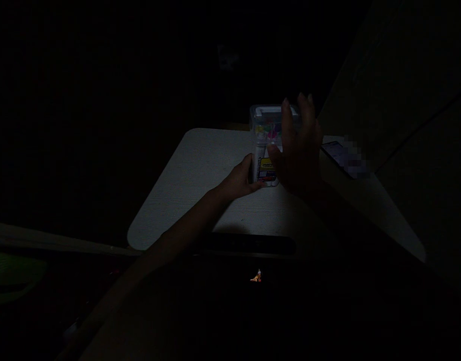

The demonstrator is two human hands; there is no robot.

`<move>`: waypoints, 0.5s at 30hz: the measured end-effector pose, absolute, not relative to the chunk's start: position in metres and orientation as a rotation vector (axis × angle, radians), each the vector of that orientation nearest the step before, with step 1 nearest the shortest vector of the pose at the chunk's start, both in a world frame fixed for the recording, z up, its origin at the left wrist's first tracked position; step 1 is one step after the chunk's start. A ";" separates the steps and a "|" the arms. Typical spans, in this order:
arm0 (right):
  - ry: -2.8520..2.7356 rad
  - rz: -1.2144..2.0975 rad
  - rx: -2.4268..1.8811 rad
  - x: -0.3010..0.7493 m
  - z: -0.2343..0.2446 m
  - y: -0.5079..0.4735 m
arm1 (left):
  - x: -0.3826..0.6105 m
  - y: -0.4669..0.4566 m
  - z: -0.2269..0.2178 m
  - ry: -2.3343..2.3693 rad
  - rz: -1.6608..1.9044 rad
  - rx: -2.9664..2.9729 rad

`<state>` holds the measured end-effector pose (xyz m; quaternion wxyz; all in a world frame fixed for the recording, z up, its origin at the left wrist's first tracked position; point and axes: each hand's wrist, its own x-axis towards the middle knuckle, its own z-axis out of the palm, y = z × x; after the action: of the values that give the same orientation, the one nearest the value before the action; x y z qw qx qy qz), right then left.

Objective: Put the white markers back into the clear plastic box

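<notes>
A clear plastic case of markers (267, 139) stands upright over the small table, with coloured tips showing near its top and a yellow and dark label on its front. Gripping its lower left side is my left hand (239, 179), thumb in front and fingers round the side. My right hand (300, 150) is raised at the case's right front, its fingers stretched up and apart, and covers part of the case. Whether my right thumb touches the case is hard to make out in the dark.
Beneath the case is a pale folding-style table (200, 165) with rounded corners. A phone (338, 156) lies at its right edge, partly blurred. A dark slot or strip (249, 244) runs along the near edge. A cable (414, 134) runs at the right. Most surroundings are black.
</notes>
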<state>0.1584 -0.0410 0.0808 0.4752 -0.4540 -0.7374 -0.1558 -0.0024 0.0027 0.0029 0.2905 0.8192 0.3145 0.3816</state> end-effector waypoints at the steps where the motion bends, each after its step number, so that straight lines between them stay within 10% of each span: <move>1: -1.785 -0.375 -1.117 0.157 0.085 -0.041 | -0.002 0.003 0.003 0.831 1.013 2.185; 15: -1.861 -0.356 -1.398 0.157 0.161 -0.019 | 0.001 0.001 0.001 0.704 1.021 2.205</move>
<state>0.1571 -0.0195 0.1611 0.3835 -0.5483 -0.7299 -0.1398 0.0009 0.0007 0.0010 0.3013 0.8311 0.2654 0.3847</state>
